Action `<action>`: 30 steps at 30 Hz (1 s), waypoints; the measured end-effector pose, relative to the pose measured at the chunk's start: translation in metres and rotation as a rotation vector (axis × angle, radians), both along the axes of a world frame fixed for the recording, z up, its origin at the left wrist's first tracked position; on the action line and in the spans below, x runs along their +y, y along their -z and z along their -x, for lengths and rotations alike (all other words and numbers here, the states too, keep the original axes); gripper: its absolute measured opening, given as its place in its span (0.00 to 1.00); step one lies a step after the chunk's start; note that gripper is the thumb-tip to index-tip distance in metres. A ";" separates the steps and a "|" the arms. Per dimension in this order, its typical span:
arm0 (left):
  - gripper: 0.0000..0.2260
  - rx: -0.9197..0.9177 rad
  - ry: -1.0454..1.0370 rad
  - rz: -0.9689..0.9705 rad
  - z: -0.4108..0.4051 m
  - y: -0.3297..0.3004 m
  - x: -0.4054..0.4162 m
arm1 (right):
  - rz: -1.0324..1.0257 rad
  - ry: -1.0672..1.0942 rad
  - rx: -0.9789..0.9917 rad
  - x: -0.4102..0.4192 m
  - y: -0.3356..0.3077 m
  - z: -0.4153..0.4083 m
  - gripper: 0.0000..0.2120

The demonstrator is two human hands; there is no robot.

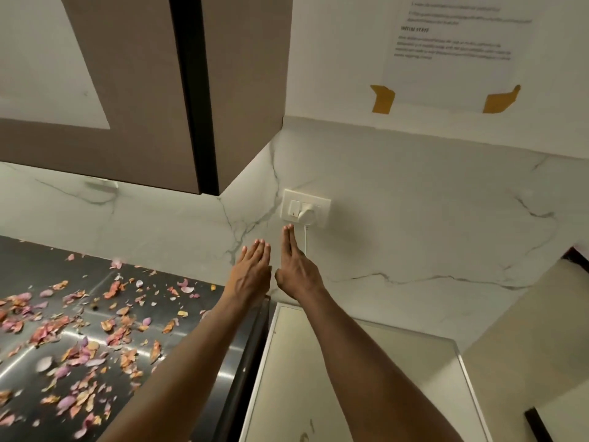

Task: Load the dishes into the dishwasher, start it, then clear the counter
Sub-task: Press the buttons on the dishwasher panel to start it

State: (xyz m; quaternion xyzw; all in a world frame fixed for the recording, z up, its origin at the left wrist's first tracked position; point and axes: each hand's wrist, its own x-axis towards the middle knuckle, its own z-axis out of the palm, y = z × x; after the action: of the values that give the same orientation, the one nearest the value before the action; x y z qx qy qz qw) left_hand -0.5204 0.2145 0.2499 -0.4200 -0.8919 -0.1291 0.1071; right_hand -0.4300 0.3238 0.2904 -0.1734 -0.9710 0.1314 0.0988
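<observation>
Both hands are stretched toward the wall switch plate (306, 208): the right hand (298, 266), fingers straight and pressed together, just below it; the left hand (251, 269) flat, empty, lower left. No dishes or dishwasher are visible. Petals (79, 333) litter the counter (38, 269) far left; clearing is judged undone.

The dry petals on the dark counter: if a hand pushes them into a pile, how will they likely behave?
The petals look thin and curled, so probably very light and apt to scatter or lift. Many are small broken bits, so likely brittle and may crumble. The counter looks glossy, so they should slide easily.
</observation>
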 end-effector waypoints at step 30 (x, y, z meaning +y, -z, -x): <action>0.26 0.068 0.048 0.009 -0.010 -0.001 -0.009 | -0.192 -0.085 0.030 0.019 0.030 -0.020 0.38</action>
State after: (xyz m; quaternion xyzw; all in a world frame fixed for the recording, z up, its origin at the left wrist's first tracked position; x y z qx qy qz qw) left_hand -0.5104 0.2054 0.2505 -0.4461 -0.8779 -0.1132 0.1320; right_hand -0.4100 0.3423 0.2601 -0.1196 -0.9841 0.0443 0.1239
